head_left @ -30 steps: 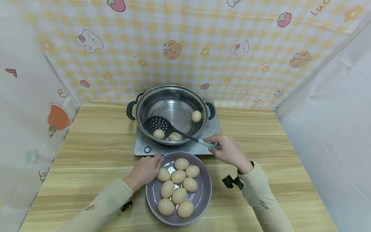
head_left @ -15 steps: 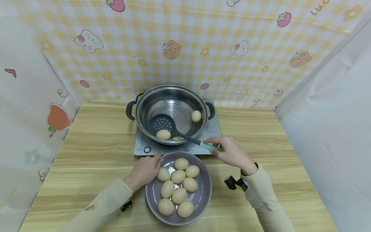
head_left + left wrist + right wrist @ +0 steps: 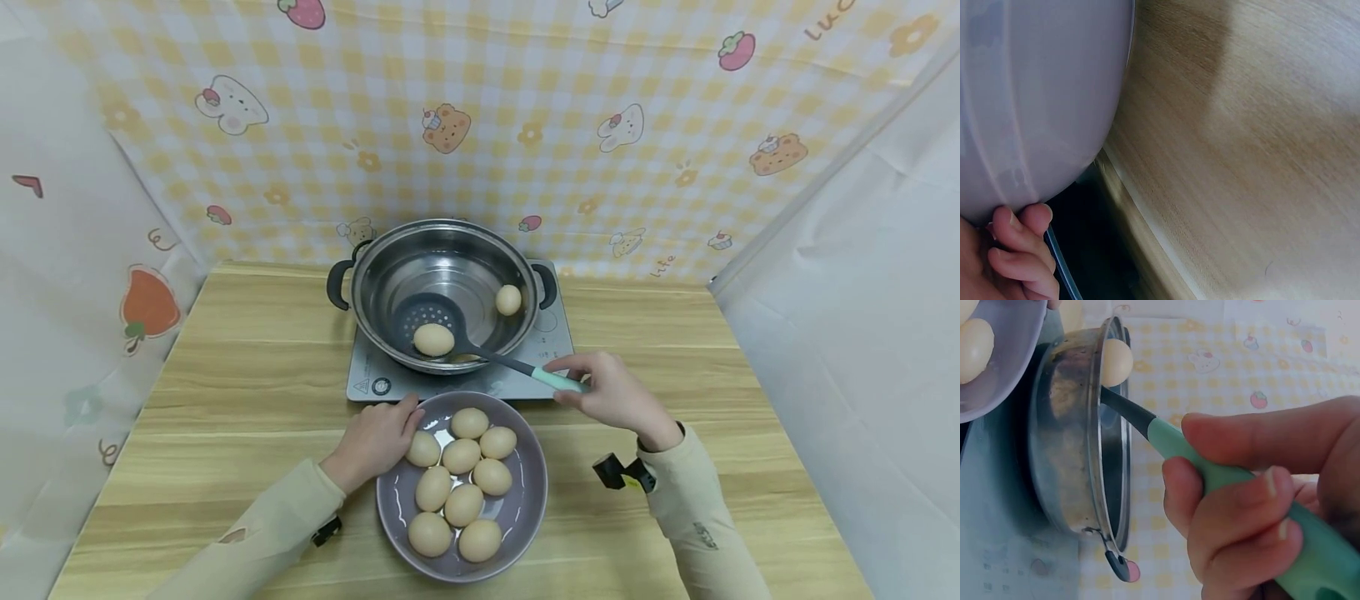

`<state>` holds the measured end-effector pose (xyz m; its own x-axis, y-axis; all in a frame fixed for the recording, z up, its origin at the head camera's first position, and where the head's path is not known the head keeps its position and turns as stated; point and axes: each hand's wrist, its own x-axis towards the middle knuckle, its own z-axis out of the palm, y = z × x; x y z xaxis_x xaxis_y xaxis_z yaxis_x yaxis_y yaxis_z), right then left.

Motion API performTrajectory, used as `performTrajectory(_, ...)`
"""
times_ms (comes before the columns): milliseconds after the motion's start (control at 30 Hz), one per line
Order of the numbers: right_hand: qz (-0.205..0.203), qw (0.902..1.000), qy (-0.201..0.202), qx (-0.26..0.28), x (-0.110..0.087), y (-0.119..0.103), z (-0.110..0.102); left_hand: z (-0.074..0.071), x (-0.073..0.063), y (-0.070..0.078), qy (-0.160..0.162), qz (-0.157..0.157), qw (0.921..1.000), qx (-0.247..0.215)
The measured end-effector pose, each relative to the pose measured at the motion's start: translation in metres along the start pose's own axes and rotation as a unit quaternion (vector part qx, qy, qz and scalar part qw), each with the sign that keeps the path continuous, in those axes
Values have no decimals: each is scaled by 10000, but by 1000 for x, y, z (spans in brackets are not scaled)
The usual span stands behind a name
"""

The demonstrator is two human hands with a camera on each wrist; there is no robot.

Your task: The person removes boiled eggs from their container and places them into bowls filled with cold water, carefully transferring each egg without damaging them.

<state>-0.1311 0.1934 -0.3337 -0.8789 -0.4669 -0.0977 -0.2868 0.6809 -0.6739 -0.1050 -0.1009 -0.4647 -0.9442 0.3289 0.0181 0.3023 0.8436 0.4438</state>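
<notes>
My right hand (image 3: 618,396) grips the mint-green handle of a dark skimmer (image 3: 431,307) with a perforated head; the right wrist view shows the fingers curled round this handle (image 3: 1172,440). On the head, inside the steel pot (image 3: 480,271), sits an egg (image 3: 433,339). Another egg (image 3: 508,300) rests at the pot's right side, and a third egg (image 3: 467,357) is mostly hidden under the skimmer's neck. My left hand (image 3: 375,446) holds the upper-left rim of a purple-grey dish (image 3: 536,517) with several eggs in it. In the left wrist view, curled fingers (image 3: 1022,247) meet the dish's underside.
The pot has two black side handles and stands on a grey induction cooker (image 3: 551,329) against a yellow checked backdrop (image 3: 480,183). The dish sits right in front of the cooker on the wooden table (image 3: 255,358). White sheeting hangs at both sides.
The skimmer has shifted right and up within the pot, carrying the egg, which now lies more fully on its head. My right hand has moved right; the left hand and dish stay put.
</notes>
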Motion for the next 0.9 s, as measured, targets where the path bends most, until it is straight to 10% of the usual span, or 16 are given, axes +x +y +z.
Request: performTrajectory(900, 78, 9988, 445, -208, -87, 9, -39, 0, 0, 0, 4, 2, 10000, 51)
